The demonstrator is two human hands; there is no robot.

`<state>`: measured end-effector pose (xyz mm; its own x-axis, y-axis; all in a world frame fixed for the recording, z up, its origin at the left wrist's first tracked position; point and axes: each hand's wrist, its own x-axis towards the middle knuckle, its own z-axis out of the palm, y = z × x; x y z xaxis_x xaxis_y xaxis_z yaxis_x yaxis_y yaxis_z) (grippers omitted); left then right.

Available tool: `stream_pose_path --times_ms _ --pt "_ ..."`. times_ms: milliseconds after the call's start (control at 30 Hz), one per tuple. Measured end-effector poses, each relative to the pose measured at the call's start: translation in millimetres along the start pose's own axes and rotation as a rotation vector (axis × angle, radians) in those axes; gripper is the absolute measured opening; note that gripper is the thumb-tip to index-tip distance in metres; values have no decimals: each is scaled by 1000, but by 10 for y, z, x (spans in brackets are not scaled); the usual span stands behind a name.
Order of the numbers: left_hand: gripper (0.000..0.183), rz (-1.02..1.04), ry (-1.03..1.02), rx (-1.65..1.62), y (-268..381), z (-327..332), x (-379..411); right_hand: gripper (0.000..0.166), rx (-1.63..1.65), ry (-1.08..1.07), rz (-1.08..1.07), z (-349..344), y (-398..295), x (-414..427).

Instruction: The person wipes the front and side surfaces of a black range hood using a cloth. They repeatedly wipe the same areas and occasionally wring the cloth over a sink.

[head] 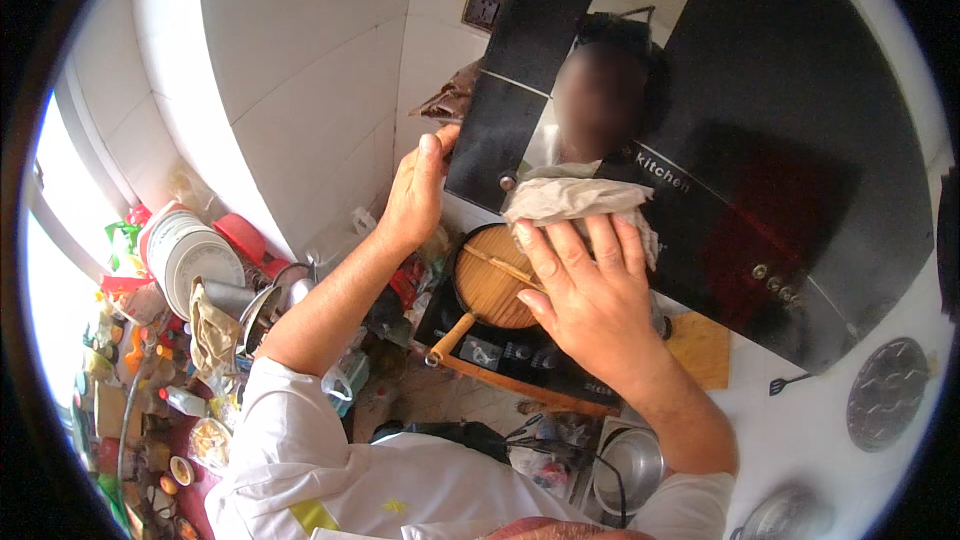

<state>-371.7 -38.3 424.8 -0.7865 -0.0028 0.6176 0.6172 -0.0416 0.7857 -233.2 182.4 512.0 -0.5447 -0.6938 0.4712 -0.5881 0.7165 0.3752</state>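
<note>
My right hand point(596, 285) lies with spread fingers over a crumpled beige cloth point(577, 196), pressing it against the glossy black front of a range hood point(757, 75). A round metal button point(508, 182) sits just left of the cloth. At the hood's left edge is my left hand point(418, 191), thumb raised; its fingertips touch or pass behind that edge and are partly hidden. Beneath the hands, a pan with a round wooden lid point(487, 289) and a wooden handle point(454, 339) stands on a black gas stove point(517, 356). My right hand hides part of the lid.
Stacked plates point(196, 270), metal pots point(262, 315) and many packets and jars crowd the left side. A wall socket point(484, 6) is above. At right are a wooden board point(697, 349), a black spatula point(787, 384) and a round dark lid point(889, 394). A metal pot point(628, 465) stands low.
</note>
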Motion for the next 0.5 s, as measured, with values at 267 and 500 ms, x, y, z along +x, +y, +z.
stream_pose_path --times_ms 267,500 --pt "68 92 -10 -159 -62 -33 -75 74 -11 52 -96 0 8 607" --pt "69 277 -5 -211 117 46 187 76 -112 160 -84 -207 173 1190"
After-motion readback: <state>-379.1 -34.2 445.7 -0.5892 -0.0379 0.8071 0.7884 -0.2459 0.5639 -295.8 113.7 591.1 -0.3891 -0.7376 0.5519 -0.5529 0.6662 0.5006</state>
